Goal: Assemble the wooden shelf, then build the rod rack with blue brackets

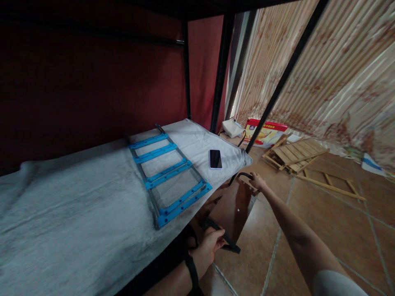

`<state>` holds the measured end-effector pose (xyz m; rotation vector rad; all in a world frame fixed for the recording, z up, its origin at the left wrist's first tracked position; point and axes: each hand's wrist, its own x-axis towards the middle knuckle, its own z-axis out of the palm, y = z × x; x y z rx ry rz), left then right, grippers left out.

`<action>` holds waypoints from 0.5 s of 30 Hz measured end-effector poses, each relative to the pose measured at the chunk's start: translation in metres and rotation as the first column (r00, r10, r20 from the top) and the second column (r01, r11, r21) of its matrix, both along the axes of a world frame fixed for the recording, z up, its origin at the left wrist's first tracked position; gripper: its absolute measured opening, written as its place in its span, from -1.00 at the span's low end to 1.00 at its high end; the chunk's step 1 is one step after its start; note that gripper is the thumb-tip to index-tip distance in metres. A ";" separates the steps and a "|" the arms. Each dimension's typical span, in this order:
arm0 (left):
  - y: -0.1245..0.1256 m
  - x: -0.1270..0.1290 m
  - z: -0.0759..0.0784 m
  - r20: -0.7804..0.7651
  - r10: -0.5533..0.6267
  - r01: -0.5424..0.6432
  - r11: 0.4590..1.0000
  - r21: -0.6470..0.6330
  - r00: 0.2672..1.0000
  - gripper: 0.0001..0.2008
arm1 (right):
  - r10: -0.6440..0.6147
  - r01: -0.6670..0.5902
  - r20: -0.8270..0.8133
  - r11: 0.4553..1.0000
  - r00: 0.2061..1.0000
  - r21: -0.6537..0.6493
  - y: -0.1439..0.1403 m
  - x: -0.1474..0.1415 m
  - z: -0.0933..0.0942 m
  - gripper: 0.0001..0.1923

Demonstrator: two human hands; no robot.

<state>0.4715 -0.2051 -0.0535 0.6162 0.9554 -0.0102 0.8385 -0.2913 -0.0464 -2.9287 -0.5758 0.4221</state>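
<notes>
Both hands grip a brown board point(234, 209) held beside the edge of the bed point(77, 213), just above the tiled floor point(324, 222). The board is flat, dark reddish brown and smooth, with black metal handles or brackets at its ends. Its long axis runs from the near lower left to the far upper right, roughly along the bed's edge, and the panel looks tilted, its face turned up toward the camera.

The left hand point(210, 246), a black band at its wrist, is closed around the black bar point(220, 234) at the near end. The right hand point(257, 181), arm stretched out, is curled around the black loop point(243, 176) at the far end.

On the bed's pale grey cover lies a blue-runged frame point(168, 174), like a short ladder, pointing away along the same diagonal. A phone point(215, 158) rests face up, screen dark, beside it near the bed's corner.

Farther off on the floor stand a red and yellow box point(267, 131), its writing too small to read, and a folded wooden slat rack point(293, 154).
</notes>
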 end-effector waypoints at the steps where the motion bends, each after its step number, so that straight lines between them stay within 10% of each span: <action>1: 0.001 0.000 0.000 0.003 -0.007 0.007 1.000 0.005 1.000 -0.80 | -0.005 0.005 0.003 1.000 1.000 -0.003 -0.001 -0.002 0.001 -0.39; 15: 0.016 -0.041 -0.003 -0.103 -0.065 0.068 0.997 0.028 0.993 -0.74 | -0.031 0.015 0.164 0.995 0.986 0.100 -0.006 -0.008 0.016 -0.43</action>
